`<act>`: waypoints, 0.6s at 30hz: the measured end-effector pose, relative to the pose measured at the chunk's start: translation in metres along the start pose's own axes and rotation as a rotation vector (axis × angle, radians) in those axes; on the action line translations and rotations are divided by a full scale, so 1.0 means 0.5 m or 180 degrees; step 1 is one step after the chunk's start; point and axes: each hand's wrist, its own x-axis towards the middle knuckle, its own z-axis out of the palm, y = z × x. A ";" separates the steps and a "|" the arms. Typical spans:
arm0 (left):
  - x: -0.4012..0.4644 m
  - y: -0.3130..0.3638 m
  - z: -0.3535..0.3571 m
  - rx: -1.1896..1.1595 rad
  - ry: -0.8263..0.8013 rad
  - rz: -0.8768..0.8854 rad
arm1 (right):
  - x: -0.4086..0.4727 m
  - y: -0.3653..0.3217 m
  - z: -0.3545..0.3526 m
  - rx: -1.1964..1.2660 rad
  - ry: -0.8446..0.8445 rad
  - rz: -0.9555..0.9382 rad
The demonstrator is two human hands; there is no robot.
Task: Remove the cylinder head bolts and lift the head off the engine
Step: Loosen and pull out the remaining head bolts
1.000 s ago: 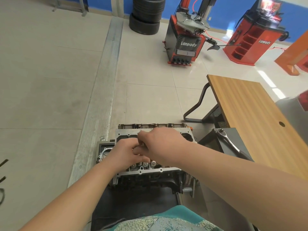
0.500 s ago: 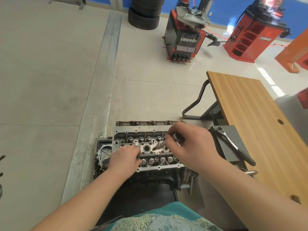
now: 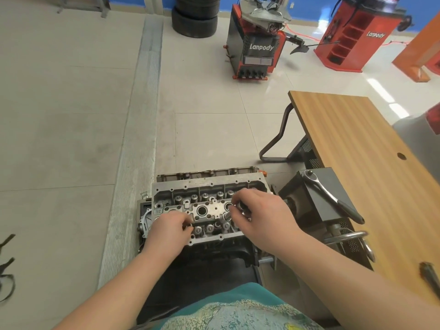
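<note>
Bolt (image 3: 225, 216) half-out of cylinder head (image 3: 209, 210), shank upright, pinched in right hand (image 3: 259, 216) grip at centre row. Left hand (image 3: 170, 231) nearer left end, fingers curled on head edge, contents unclear.
</note>
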 end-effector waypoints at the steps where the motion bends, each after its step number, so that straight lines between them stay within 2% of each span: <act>1: -0.001 0.002 0.000 0.0021 -0.0044 0.0005 | 0.001 0.002 0.003 -0.0015 -0.0045 -0.0002; 5: -0.010 0.013 -0.001 0.0120 -0.0236 -0.0051 | 0.004 0.010 0.016 0.0031 -0.0114 -0.0058; 7: -0.015 0.023 -0.006 0.0072 -0.0131 -0.0015 | 0.006 0.015 0.018 0.0136 -0.0066 -0.0140; 10: -0.026 0.070 -0.025 -0.0794 0.0036 0.0298 | 0.014 0.021 0.020 0.0075 -0.0030 -0.0286; 12: -0.026 0.120 -0.039 -0.1320 -0.0250 0.0473 | 0.019 0.022 0.024 0.0094 0.0058 -0.0359; 14: -0.015 0.165 -0.045 -0.1473 -0.0461 0.0474 | 0.026 0.021 0.027 0.0144 0.0101 -0.0383; 18: -0.007 0.195 -0.036 -0.1613 -0.0191 0.0288 | 0.036 0.031 0.026 0.0405 -0.0012 -0.0298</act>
